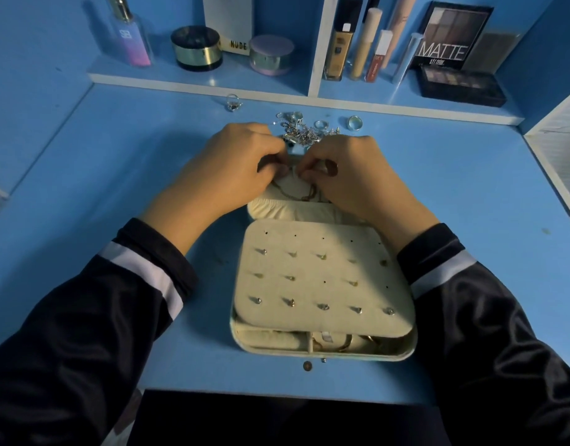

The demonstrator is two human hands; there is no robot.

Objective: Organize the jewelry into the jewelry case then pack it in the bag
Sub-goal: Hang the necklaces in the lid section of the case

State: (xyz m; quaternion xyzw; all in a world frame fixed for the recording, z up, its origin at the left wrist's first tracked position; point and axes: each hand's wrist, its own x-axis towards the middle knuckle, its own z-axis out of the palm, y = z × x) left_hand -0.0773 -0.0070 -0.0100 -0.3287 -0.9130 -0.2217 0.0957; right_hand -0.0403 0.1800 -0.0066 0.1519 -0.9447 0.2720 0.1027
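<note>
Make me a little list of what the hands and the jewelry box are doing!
Left grip: pinches thin chain
Right grip: pinches the same chain
Jewelry case: open, cream, on blue desk
Earring panel: folded over tray, studs pinned in rows
Loose jewelry pile: silver, just beyond both grips
Wide ring: alone, right of the pile

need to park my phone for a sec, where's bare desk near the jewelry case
Bare desk lies left of the jewelry case and right of it toward the white side panel. Crowded: behind the left hand and right hand, which pinch a chain, sits the jewelry pile, plus a lone ring by the shelf.
</note>
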